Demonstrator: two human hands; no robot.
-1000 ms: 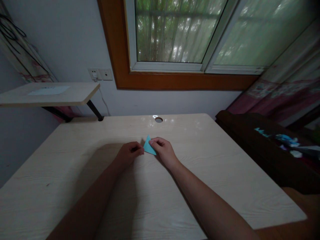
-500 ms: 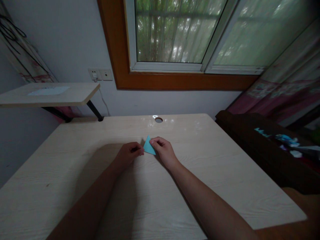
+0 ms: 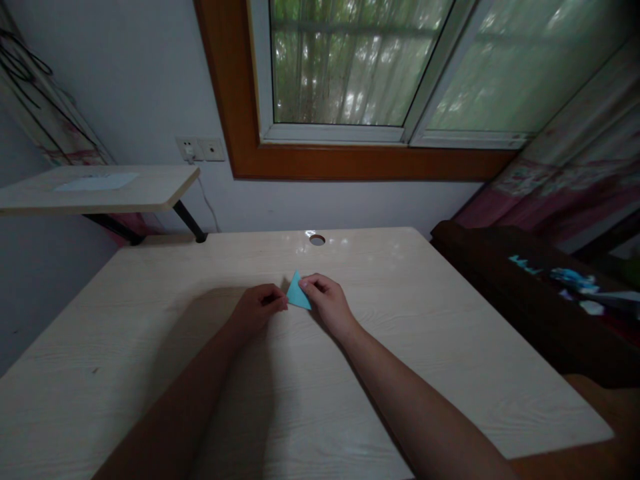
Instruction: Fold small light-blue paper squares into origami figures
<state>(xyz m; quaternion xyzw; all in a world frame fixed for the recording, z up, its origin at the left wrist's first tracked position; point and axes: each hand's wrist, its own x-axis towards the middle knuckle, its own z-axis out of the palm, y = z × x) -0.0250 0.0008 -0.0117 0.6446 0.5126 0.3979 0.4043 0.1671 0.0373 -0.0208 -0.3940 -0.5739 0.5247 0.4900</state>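
Note:
A small light-blue folded paper triangle lies on the pale wooden table, its tip pointing away from me. My left hand is curled, with its fingertips pinching the paper's left edge. My right hand is also curled, fingers pressed on the paper's right side and covering part of it. Both forearms reach in from the bottom of the view.
A round cable hole sits near the table's far edge. A raised side shelf stands at the left with a wall socket behind it. A dark piece of furniture with small items borders the right. A window is above.

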